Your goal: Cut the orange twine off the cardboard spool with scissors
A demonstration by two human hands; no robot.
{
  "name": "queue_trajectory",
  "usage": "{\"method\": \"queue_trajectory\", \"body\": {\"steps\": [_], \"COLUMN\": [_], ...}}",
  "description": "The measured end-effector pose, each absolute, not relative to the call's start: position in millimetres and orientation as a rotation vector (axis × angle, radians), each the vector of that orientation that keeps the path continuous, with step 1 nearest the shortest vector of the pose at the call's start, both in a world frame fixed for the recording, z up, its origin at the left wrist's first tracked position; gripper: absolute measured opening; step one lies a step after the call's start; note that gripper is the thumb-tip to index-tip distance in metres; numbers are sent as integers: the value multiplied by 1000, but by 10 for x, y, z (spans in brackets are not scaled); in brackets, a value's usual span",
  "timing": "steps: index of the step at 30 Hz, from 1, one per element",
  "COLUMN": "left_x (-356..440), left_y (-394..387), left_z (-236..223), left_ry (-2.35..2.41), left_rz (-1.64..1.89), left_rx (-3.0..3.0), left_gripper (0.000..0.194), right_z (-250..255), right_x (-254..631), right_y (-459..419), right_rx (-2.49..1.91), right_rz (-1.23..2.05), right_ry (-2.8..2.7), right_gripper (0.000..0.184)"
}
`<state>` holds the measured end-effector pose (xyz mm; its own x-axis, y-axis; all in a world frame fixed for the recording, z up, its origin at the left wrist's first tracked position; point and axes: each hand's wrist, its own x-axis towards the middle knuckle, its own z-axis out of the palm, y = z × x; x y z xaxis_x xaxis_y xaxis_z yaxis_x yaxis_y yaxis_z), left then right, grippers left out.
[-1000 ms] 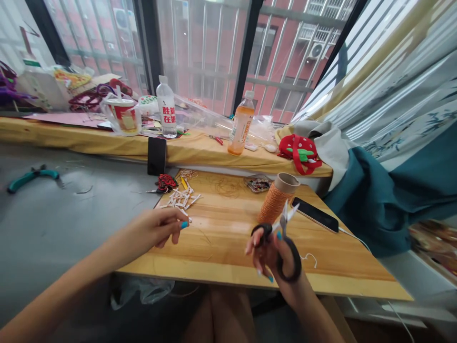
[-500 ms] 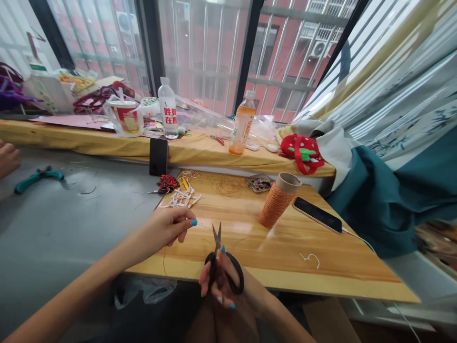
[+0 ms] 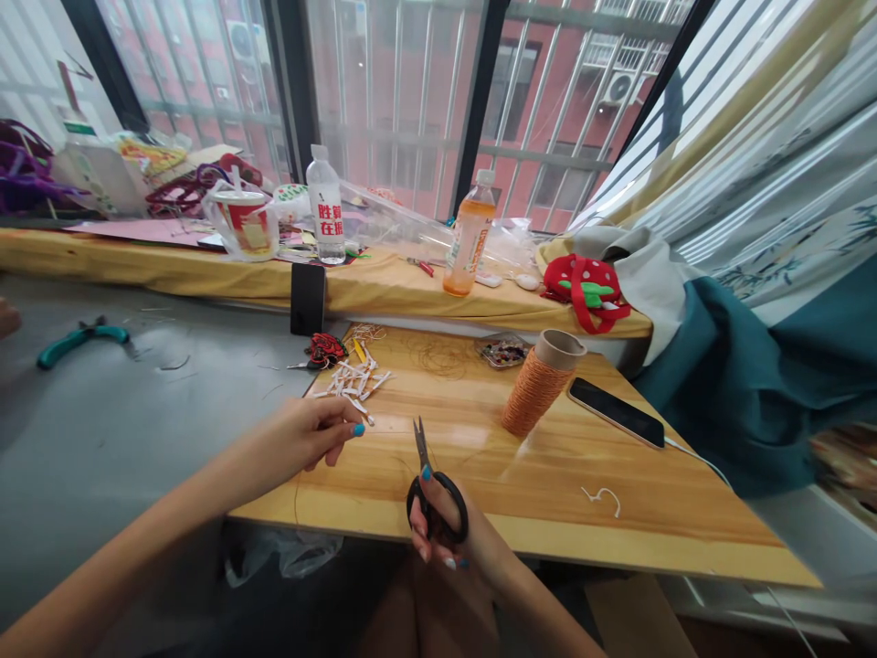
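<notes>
My right hand (image 3: 445,530) grips black-handled scissors (image 3: 428,484) near the front edge of a wooden board (image 3: 650,521), blades closed and pointing away from me. My left hand (image 3: 308,434) hovers over the board's left part with its fingers pinched on a thin thread that trails toward the scissors. A cone of orange thread (image 3: 538,388) stands upright to the right. A pile of small white paper scraps (image 3: 356,379) lies just beyond my left hand.
A phone (image 3: 617,413) with a cable lies right of the cone. A small tray of beads (image 3: 502,350), a dark phone (image 3: 308,299), two bottles (image 3: 468,236) and a cup (image 3: 241,224) sit farther back. Teal pliers (image 3: 79,336) lie on the grey surface at left.
My right hand brought the scissors from beside the cone down and left to the board's front middle, and the blades went from open to closed. The left hand stayed nearly still.
</notes>
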<state>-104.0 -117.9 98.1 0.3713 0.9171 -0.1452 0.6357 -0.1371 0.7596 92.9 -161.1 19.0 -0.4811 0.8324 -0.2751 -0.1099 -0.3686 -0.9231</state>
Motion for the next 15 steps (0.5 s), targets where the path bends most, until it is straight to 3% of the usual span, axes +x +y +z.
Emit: {"method": "queue_trajectory", "body": {"steps": [15], "left_x": [-951], "left_y": [-1189], "left_z": [1074], "left_ry": [1355], "left_rz": [325], "left_rx": [2015], "left_gripper": [22], "right_z": [99], "right_x": [988], "right_y": [-1586], "right_rx": [-875], "right_rz": [2018], "right_ry": [-1062], "right_gripper": [56]}}
